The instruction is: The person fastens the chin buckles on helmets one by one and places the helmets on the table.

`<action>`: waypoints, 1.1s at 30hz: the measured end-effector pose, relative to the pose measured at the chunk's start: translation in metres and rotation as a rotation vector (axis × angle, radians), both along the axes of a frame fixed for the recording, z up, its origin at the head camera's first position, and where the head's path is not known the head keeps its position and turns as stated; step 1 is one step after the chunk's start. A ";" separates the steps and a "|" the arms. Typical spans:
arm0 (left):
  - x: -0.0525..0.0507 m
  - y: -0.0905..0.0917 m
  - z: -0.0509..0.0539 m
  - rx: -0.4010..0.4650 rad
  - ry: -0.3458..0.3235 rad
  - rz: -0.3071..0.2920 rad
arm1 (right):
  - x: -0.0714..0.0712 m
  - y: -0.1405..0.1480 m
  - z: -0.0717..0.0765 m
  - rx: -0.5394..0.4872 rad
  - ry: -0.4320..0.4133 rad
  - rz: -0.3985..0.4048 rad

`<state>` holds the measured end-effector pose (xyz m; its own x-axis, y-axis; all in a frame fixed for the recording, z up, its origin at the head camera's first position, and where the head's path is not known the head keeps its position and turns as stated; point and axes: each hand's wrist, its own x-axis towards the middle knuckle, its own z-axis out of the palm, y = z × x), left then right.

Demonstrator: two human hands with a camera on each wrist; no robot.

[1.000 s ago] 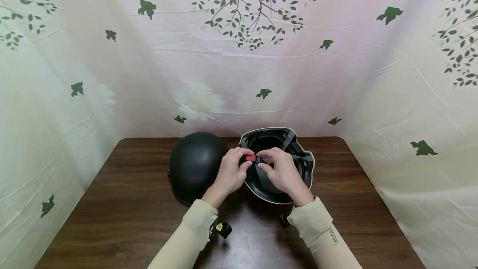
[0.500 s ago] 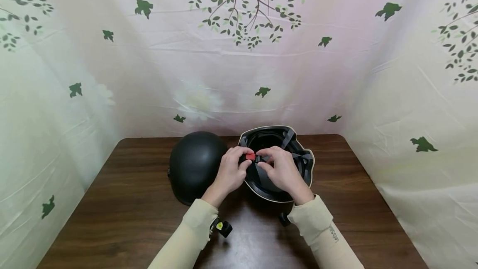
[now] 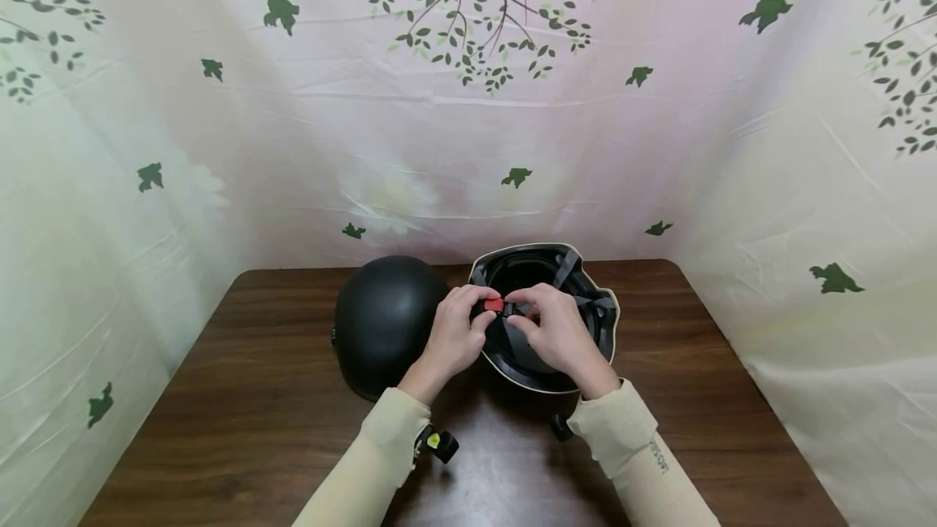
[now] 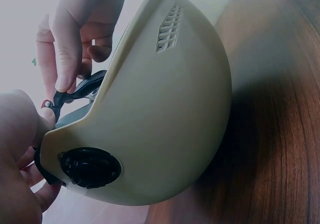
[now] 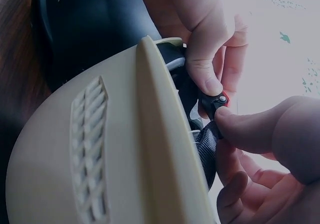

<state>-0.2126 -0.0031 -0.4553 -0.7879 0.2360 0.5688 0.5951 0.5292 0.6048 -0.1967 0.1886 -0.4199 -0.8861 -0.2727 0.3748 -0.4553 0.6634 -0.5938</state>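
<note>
An upturned beige helmet (image 3: pixel 611 348) shows its black lining and grey straps in the head view. Over its opening, my left hand (image 3: pixel 452 336) pinches the red-and-black chin-strap buckle (image 3: pixel 494 305) by its red end between thumb and fingers. From the other side my right hand (image 3: pixel 562 336) pinches the black end where the strap joins. The right wrist view has both thumbs on the buckle (image 5: pixel 214 102), close together, with the webbing strap (image 5: pixel 207 151) running down from it into the helmet. In the left wrist view a round black knob (image 4: pixel 91 167) sits on the shell.
A black helmet (image 3: pixel 384 328) rests dome up just left of the beige one, close to my left hand. Both stand towards the back of a dark wooden table (image 3: pixel 241 397). Behind and at the sides hangs a printed cloth (image 3: pixel 432 145) with leaves.
Both hands keep their hold on the buckle in nearly the same pose. Only a slight shift of the head view shows.
</note>
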 end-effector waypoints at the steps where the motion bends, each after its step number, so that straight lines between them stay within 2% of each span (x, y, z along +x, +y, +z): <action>1: 0.000 0.000 0.000 0.001 0.003 0.001 | 0.000 0.000 0.000 0.000 0.000 -0.001; 5: 0.000 0.001 -0.002 0.003 -0.008 0.014 | 0.001 0.000 -0.001 0.008 -0.005 -0.002; 9: 0.000 0.002 -0.005 -0.005 -0.022 0.000 | 0.003 0.001 -0.003 0.009 -0.009 -0.019; 18: -0.003 0.001 -0.001 -0.003 0.012 0.005 | -0.002 0.000 -0.002 0.005 0.026 -0.009; 28: -0.002 0.001 -0.002 -0.020 -0.003 -0.007 | 0.000 0.001 -0.002 0.015 0.005 -0.011; 33: -0.004 -0.001 -0.002 -0.022 0.019 -0.020 | -0.002 0.002 0.000 0.019 -0.006 0.014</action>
<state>-0.2162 -0.0036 -0.4576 -0.7722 0.2643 0.5778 0.6169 0.5299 0.5820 -0.1986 0.1911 -0.4196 -0.8846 -0.2917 0.3638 -0.4606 0.6684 -0.5840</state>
